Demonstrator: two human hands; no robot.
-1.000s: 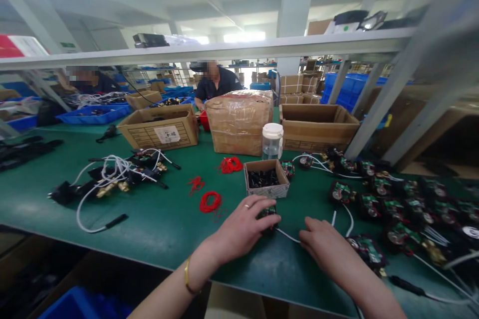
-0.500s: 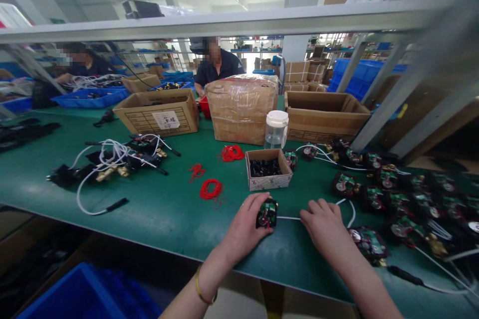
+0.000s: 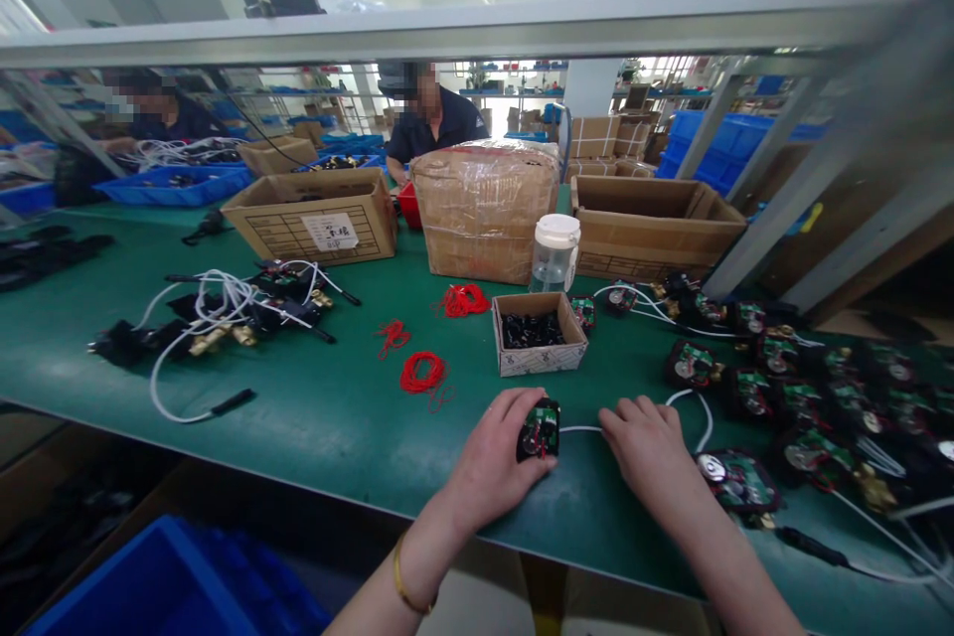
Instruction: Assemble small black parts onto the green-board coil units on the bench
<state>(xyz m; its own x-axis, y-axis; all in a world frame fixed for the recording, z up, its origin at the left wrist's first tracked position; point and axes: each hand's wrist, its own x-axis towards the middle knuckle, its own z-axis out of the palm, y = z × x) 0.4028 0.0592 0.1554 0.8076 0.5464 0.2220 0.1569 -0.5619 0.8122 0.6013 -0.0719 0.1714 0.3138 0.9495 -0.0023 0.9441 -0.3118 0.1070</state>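
Near the small carton [image 3: 543,361] on the counter [image 3: 328,447], the left hand [image 3: 492,457] grips a circuit-board module [image 3: 546,425], likely light and fragile, fingers rightly around its stiff edges, while the right hand [image 3: 650,445] curls over the white cable [image 3: 579,429], whether gripping I can't tell.

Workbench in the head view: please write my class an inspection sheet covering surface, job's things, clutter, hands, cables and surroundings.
Surface: green tabletop, parts lying at both sides.
Job's things: circuit-board unit; similar units at right; small open carton of black parts.
Clutter: red coils, white-lidded clear bottle.
Hands: left hand holds the circuit-board unit; right hand at the white cable, grip hidden.
Cables: white cable runs from the unit to the right hand; tangled white cables lie at left.
Surroundings: cardboard boxes, overhead shelf, two people beyond.
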